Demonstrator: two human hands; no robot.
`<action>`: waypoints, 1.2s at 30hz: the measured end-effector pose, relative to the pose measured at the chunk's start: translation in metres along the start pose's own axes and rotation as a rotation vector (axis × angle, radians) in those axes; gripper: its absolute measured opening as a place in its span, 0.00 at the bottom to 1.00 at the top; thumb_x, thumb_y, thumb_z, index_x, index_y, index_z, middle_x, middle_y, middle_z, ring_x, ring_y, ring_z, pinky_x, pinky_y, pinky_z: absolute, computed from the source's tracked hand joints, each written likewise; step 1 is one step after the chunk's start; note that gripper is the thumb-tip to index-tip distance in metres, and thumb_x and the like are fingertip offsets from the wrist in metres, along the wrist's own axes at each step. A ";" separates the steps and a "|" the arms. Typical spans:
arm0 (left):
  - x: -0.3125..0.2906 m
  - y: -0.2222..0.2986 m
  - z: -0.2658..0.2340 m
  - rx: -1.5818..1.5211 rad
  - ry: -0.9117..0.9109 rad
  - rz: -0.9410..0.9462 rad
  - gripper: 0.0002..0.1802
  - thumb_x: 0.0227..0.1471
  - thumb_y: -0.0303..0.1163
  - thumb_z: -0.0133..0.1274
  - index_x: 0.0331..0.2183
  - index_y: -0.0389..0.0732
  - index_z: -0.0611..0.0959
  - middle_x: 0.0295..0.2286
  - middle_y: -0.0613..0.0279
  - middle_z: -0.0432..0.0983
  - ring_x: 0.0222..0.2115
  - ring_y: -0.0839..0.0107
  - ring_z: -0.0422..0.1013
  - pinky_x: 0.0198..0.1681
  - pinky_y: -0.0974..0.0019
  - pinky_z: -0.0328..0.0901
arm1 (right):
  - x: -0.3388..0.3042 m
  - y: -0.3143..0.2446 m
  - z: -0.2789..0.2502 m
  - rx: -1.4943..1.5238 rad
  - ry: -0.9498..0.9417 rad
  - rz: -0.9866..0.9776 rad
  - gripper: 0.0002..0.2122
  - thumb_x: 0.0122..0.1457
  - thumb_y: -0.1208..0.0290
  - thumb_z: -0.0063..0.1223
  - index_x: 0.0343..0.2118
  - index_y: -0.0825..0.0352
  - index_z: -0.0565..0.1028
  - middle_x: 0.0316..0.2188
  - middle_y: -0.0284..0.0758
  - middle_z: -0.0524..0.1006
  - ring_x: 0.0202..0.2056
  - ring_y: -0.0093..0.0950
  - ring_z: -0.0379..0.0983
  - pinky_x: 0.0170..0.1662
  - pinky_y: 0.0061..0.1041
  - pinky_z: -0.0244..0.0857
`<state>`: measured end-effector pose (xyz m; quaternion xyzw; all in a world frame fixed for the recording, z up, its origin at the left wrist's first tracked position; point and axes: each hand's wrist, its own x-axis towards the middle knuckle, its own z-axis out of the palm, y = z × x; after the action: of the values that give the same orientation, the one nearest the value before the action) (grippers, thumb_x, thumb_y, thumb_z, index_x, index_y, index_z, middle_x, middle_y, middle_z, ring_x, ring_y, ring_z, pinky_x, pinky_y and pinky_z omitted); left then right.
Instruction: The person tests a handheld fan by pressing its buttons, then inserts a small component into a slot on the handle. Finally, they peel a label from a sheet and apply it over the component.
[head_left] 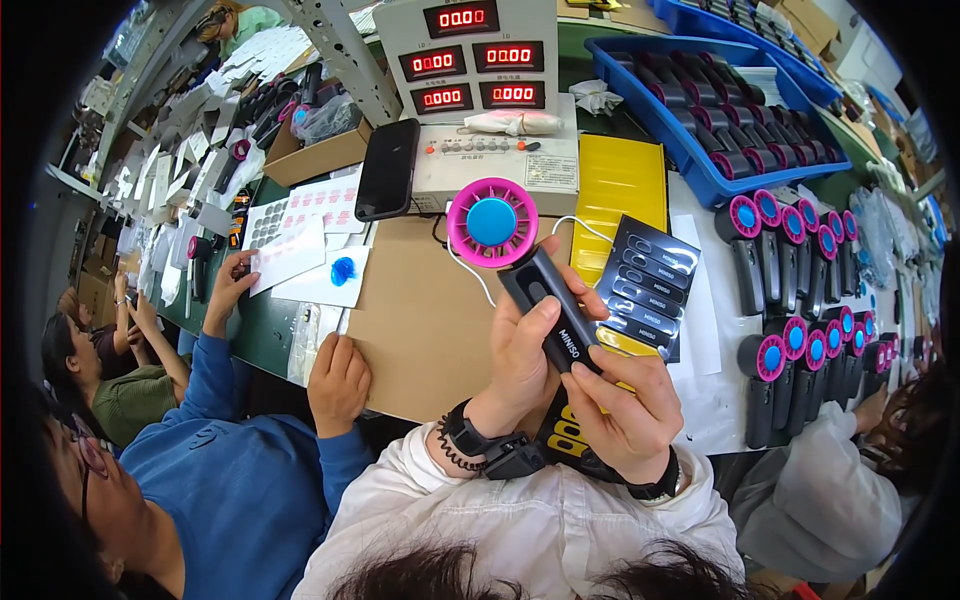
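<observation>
A handheld fan with a pink grille, blue hub and dark grey handle (552, 288) is tilted in front of me, its head toward the far left. My left hand (522, 352) is closed around the handle, thumb on its front and fingers behind. My right hand (632, 402) is closed on the handle's lower end, with thumb and fingertips pinching near the pale lettering. Below the fan lies a brown cardboard sheet (410, 310). Just right of it is a sheet of glossy black stickers (652, 290), partly over a yellow sheet (622, 175).
A test box (500, 165) with red digital displays stands behind; a black phone (388, 170) leans on it. Several similar fans (770, 360) lie in rows at right, below a blue crate (690, 185) of dark parts. Co-workers sit on both sides; one's hand (338, 385) rests nearby.
</observation>
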<state>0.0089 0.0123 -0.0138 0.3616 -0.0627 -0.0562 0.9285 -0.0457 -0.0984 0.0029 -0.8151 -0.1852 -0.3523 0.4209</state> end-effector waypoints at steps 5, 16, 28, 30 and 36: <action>0.001 -0.001 -0.005 -0.051 -0.039 -0.094 0.26 0.53 0.32 0.44 0.51 0.34 0.58 0.35 0.55 0.68 0.36 0.65 0.71 0.41 0.65 0.67 | -0.002 0.002 0.001 -0.010 0.015 0.005 0.12 0.35 0.83 0.65 0.27 0.67 0.79 0.31 0.36 0.74 0.24 0.26 0.68 0.26 0.20 0.63; 0.006 -0.022 0.001 -0.155 0.196 -0.137 0.16 0.56 0.30 0.41 0.46 0.35 0.64 0.38 0.53 0.69 0.41 0.64 0.69 0.46 0.61 0.67 | -0.013 0.024 0.018 -0.061 0.116 0.021 0.12 0.35 0.82 0.65 0.26 0.66 0.79 0.31 0.35 0.74 0.28 0.29 0.70 0.28 0.22 0.63; 0.000 -0.012 0.004 -0.039 0.129 -0.140 0.18 0.56 0.30 0.40 0.48 0.35 0.63 0.42 0.52 0.68 0.41 0.67 0.69 0.46 0.64 0.66 | -0.018 0.022 0.016 -0.043 0.077 0.013 0.13 0.35 0.81 0.66 0.28 0.64 0.79 0.33 0.35 0.74 0.29 0.30 0.70 0.31 0.23 0.64; -0.001 -0.008 0.008 0.013 0.102 -0.126 0.18 0.56 0.30 0.39 0.48 0.35 0.62 0.43 0.52 0.68 0.41 0.67 0.69 0.46 0.65 0.66 | -0.017 0.020 0.014 -0.066 0.087 0.002 0.14 0.33 0.79 0.66 0.28 0.62 0.79 0.33 0.32 0.74 0.30 0.31 0.71 0.34 0.24 0.68; -0.005 -0.002 0.011 0.083 0.040 -0.054 0.19 0.56 0.30 0.39 0.48 0.35 0.61 0.44 0.51 0.66 0.42 0.67 0.68 0.46 0.64 0.66 | -0.018 0.017 0.013 -0.050 0.103 -0.032 0.15 0.31 0.79 0.66 0.28 0.60 0.80 0.33 0.31 0.74 0.31 0.31 0.72 0.36 0.24 0.69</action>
<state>0.0021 0.0041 -0.0070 0.4024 -0.0366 -0.0716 0.9119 -0.0426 -0.0977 -0.0253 -0.8030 -0.1675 -0.4053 0.4036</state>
